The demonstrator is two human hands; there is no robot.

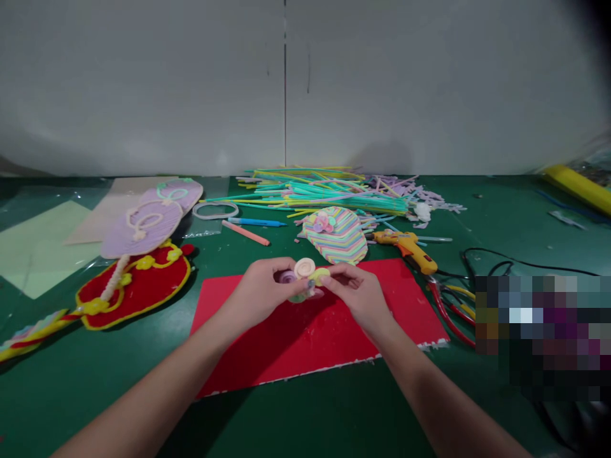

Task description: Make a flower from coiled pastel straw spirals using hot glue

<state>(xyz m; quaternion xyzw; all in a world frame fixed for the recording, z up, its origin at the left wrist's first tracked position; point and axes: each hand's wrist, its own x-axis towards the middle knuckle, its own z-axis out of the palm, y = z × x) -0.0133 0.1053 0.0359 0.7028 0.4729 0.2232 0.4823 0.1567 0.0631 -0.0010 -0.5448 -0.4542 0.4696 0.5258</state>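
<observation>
Between my two hands, above a red board (344, 343), is a small flower of coiled pastel rolls (304, 268) in cream, purple, yellow and green. My left hand (262, 286) grips it from the left, thumb across its front. On the right side, my right hand (356, 289) pinches the yellow coil with thumb and fingertips. The flower's underside is partly hidden by fingers. Just beyond lies a striped pastel oval piece (337, 235) with a pink and purple flower on it.
Pipe cleaners (329, 191) are heaped at the back. An orange glue gun (405, 248) and red-handled pliers (443, 312) lie right. Red and yellow (143, 286) and purple (143, 229) fan-shaped pieces lie left. A blue pen (255, 222) and pink pen (245, 233) rest between.
</observation>
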